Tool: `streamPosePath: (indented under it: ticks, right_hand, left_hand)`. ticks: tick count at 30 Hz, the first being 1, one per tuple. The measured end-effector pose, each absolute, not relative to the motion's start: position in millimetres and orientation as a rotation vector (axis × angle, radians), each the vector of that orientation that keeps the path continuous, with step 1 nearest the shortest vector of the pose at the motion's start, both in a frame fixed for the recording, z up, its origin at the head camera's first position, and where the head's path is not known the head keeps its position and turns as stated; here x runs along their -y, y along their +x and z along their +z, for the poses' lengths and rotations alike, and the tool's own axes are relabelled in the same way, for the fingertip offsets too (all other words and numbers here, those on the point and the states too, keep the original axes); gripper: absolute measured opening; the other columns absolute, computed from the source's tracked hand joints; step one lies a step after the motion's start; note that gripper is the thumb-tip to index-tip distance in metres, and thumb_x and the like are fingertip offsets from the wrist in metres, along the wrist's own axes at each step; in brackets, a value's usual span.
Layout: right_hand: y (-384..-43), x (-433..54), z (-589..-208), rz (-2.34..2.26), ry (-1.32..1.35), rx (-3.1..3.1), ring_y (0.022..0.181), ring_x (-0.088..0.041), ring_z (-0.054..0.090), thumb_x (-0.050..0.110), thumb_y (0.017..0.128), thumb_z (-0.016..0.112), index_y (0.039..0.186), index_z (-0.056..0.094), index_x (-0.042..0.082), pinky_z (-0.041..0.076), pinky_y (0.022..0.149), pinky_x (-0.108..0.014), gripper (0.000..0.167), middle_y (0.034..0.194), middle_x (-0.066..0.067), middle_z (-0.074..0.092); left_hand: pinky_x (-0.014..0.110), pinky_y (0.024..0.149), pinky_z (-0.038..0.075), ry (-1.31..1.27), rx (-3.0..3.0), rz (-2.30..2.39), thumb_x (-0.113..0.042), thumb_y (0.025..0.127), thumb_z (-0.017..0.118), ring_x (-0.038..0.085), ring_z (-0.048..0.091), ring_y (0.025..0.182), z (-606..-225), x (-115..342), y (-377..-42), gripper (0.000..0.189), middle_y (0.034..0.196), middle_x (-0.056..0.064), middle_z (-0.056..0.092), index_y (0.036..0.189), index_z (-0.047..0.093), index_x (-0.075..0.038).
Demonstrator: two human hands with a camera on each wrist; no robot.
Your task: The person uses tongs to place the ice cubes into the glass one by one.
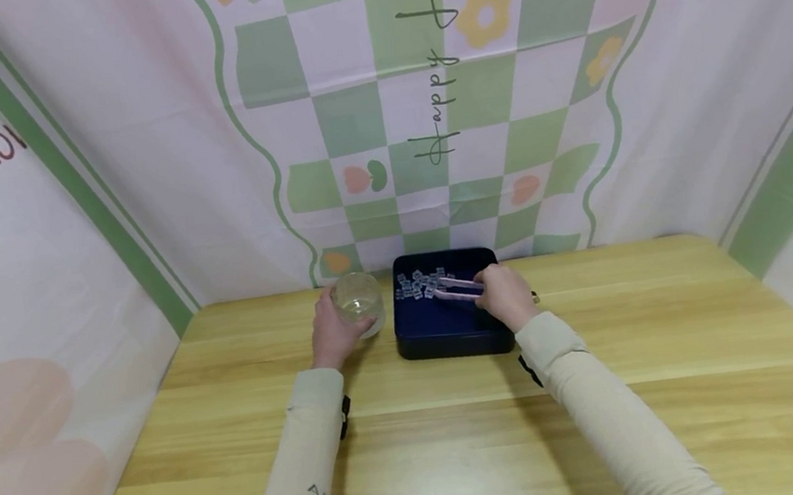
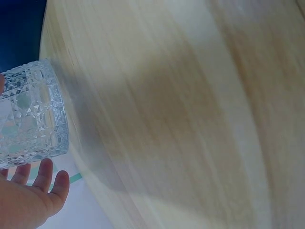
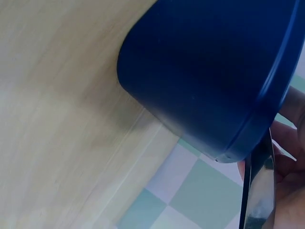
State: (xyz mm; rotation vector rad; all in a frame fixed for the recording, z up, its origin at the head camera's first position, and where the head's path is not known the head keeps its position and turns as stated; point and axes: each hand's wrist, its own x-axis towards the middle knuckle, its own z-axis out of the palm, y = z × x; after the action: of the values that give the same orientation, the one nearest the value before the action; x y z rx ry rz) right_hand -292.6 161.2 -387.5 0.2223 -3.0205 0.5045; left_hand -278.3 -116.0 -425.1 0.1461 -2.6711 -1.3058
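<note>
My left hand [image 1: 336, 329] is around the side of a clear glass [image 1: 357, 292], thumb at the front. A cut, faceted pattern covers the glass [image 2: 33, 114] in the left wrist view, where the fingers [image 2: 45, 175] curl beneath it. With my right hand [image 1: 508, 296] I grip a pair of tongs [image 1: 460, 296], whose pale pinkish arms reach left over a dark blue square tray [image 1: 444, 332]. Their tips meet a cluster of small clear cubes [image 1: 416, 285] in the tray's far left part. Up close, the tongs [image 3: 259, 191] show a shiny metal surface.
Glass and tray stand side by side near the far edge of a wooden table [image 1: 420, 443]. The tray's raised wall [image 3: 200, 71] lies close to my right hand. A checkered, printed curtain [image 1: 429, 152] hangs right behind the table.
</note>
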Motion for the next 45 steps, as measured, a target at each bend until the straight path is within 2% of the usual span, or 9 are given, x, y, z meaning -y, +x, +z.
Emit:
streamPosePath:
  ticks: [7, 18, 45]
  right_hand:
    - [-291.2, -159.9, -387.5, 0.476, 0.221, 3.012, 0.100, -0.039, 0.063, 0.008, 0.079, 0.070, 0.114, 0.067, -0.002, 0.053, 0.086, -0.048, 0.036, 0.112, -0.022, 0.066]
    - [-289.9, -158.6, -392.1, 0.428, 0.260, 2.960, 0.092, -0.036, 0.064, 0.006, 0.075, 0.071, 0.105, 0.071, -0.001, 0.054, 0.080, -0.047, 0.030, 0.100, -0.021, 0.068]
    - [-287.9, -158.9, -390.4, 0.532, 0.214, 2.981, 0.094, -0.037, 0.066, 0.004, 0.079, 0.065, 0.107, 0.071, -0.001, 0.055, 0.079, -0.047, 0.029, 0.105, -0.020, 0.071]
  left_hand:
    - [0.058, 0.108, 0.038, 0.148, 2.675, -1.317, -0.023, 0.072, 0.083, 0.041, 0.043, 0.132, -424.9, 117.2, -277.4, 0.093, 0.144, 0.023, 0.040, 0.145, 0.029, -0.005]
    - [0.056, 0.108, 0.039, 0.152, 2.687, -1.288, -0.025, 0.072, 0.083, 0.041, 0.043, 0.131, -428.6, 117.3, -281.2, 0.093, 0.144, 0.022, 0.040, 0.145, 0.029, -0.006]
    - [0.057, 0.107, 0.040, 0.148, 2.677, -1.301, -0.027, 0.072, 0.083, 0.040, 0.043, 0.132, -432.0, 118.6, -283.2, 0.093, 0.144, 0.020, 0.041, 0.146, 0.030, -0.009]
